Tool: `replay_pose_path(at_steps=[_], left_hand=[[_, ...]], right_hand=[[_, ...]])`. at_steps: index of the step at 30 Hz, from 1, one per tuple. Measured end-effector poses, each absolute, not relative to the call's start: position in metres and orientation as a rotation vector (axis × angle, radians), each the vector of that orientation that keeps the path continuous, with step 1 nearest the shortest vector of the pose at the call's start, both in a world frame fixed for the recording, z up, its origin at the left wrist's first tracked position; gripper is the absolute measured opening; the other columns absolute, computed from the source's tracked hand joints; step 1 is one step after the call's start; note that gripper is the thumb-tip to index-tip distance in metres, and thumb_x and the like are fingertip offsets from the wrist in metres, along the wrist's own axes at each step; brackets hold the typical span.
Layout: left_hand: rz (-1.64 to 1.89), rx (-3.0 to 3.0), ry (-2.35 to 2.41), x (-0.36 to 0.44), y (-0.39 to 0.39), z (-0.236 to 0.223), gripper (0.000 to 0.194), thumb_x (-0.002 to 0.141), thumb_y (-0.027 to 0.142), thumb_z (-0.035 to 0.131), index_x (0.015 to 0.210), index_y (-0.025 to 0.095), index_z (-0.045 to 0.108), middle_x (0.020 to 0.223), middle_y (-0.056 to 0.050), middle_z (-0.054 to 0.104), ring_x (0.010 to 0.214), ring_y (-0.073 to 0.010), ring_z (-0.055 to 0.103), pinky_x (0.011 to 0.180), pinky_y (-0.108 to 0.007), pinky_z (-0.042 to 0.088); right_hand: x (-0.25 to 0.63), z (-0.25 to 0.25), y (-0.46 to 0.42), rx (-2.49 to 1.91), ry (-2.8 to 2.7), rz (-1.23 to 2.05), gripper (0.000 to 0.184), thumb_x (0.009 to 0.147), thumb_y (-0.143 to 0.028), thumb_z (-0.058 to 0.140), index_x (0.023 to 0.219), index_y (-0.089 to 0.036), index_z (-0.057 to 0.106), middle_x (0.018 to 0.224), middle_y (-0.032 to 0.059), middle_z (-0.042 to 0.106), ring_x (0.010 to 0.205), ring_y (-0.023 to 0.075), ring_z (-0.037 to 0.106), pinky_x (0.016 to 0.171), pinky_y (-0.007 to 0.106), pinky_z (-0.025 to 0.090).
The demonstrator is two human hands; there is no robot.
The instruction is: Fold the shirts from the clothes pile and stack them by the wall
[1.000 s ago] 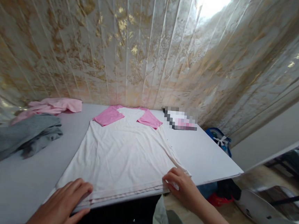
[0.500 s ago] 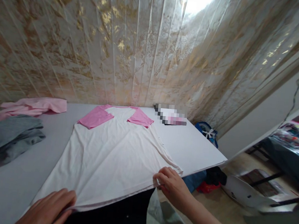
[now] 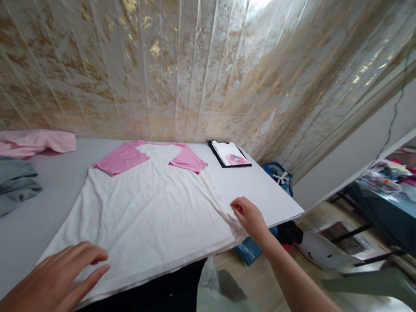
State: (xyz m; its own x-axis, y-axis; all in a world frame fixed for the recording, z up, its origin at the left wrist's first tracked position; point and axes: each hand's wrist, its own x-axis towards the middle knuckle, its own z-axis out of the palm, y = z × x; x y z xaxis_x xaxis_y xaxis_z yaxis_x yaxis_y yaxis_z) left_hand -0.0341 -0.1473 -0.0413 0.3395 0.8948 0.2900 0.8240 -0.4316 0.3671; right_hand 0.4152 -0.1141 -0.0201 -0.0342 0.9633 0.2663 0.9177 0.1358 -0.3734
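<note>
In the head view, I have the white shirt with pink sleeves [image 3: 152, 214] spread on the tabletop [image 3: 266, 190], its hem along the near edge. My left hand [image 3: 55, 278] is over the near-left hem, thumb and fingers parted, gripping nothing; my right hand [image 3: 251, 218] is half-curled by the right side, its hold unclear. Dragging loose cloth could bunch it; a snagged hem could slip off. Pale lettering on the blue packet [image 3: 249, 251] is too blurred to read.

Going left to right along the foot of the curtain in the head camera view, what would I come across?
Crumpled pink cloth → white shirt with pink sleeves → folded white top with a pink print → blue bag with white ties
</note>
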Motion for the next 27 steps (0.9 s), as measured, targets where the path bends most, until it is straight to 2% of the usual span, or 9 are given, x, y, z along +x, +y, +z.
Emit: replay_pose_path(at_steps=[3, 9, 13, 27], left_hand=[[0.701, 2.439, 1.49, -0.013, -0.125, -0.026, 0.042, 0.085, 0.063, 0.044, 0.089, 0.029, 0.069, 0.095, -0.002, 0.071, 0.094, -0.022, 0.066, 0.088, -0.031, 0.05], [0.676, 2.221, 1.782, -0.016, -0.101, -0.044, 0.036, 0.087, 0.05, 0.04, 0.086, 0.024, 0.064, 0.091, -0.005, 0.069, 0.088, -0.0226, 0.065, 0.081, -0.032, 0.05], [0.682, 2.158, 1.834, -0.029, -0.105, -0.056, 0.035, 0.087, 0.049, 0.039, 0.089, 0.022, 0.061, 0.093, -0.005, 0.066, 0.089, -0.0226, 0.062, 0.082, -0.032, 0.047], [0.746, 2.119, 1.791, -0.03, -0.106, -0.057, 0.032, 0.086, 0.05, 0.042, 0.087, 0.025, 0.062, 0.092, -0.002, 0.068, 0.087, -0.0203, 0.063, 0.081, -0.029, 0.048]], right_hand=[[0.406, -0.021, -0.084, -1.898, -1.981, 0.104, 0.015, 0.088, -0.015, 0.051, 0.094, -0.022, 0.063, 0.092, 0.0014, 0.061, 0.081, 0.0137, 0.058, 0.071, 0.024, 0.039], [0.382, -0.029, -0.057, -2.2, -1.981, 0.023, 0.011, 0.089, -0.02, 0.05, 0.092, -0.021, 0.061, 0.095, 0.0044, 0.063, 0.08, 0.0166, 0.058, 0.061, 0.025, 0.032], [0.38, -0.029, -0.056, -2.258, -1.987, -0.026, 0.011, 0.088, -0.017, 0.049, 0.088, -0.02, 0.06, 0.094, 0.0062, 0.063, 0.078, 0.0172, 0.058, 0.059, 0.027, 0.029], [0.396, -0.03, -0.053, -2.311, -1.789, 0.02, 0.021, 0.09, -0.018, 0.042, 0.094, -0.021, 0.063, 0.092, 0.0057, 0.064, 0.077, 0.0183, 0.056, 0.062, 0.027, 0.033]])
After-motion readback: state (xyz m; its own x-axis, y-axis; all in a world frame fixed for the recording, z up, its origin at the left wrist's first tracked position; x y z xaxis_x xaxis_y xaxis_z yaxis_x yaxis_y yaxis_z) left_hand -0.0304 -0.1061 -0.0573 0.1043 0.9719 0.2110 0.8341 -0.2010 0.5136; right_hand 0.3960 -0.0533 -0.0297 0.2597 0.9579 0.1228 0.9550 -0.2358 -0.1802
